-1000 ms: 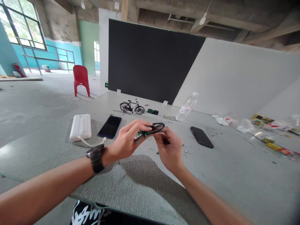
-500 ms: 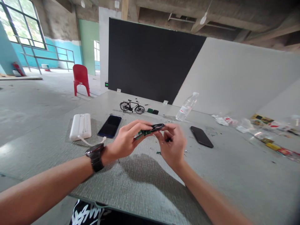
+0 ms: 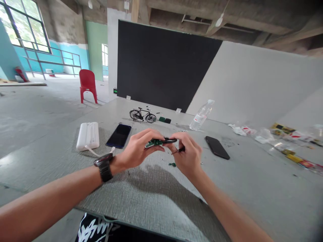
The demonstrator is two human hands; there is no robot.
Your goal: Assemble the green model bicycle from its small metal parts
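Note:
My left hand (image 3: 137, 148), wearing a black watch, is closed on a partly built green model bicycle (image 3: 156, 143). The bicycle's black wheel (image 3: 172, 140) points right and is seen nearly edge-on. My right hand (image 3: 189, 154) pinches that wheel between thumb and forefinger. A small screwdriver (image 3: 181, 149) with a dark handle and thin shaft is also tucked in the right hand. Below the hands, a small green part (image 3: 172, 164) lies on the table. Fingers hide much of the green frame.
A finished black model bicycle (image 3: 142, 115) stands at the back, beside green and black pieces (image 3: 165, 120). A white power bank (image 3: 87, 136) and a phone (image 3: 118, 135) lie left. Rightward are another phone (image 3: 217, 147), a tilted-looking water bottle (image 3: 202, 115) and plastic packaging (image 3: 267, 136).
The green bicycle and its wheel have turned, so the wheel looks flatter. My right hand has rotated slightly, bringing the screwdriver shaft into view. The small green part is less covered.

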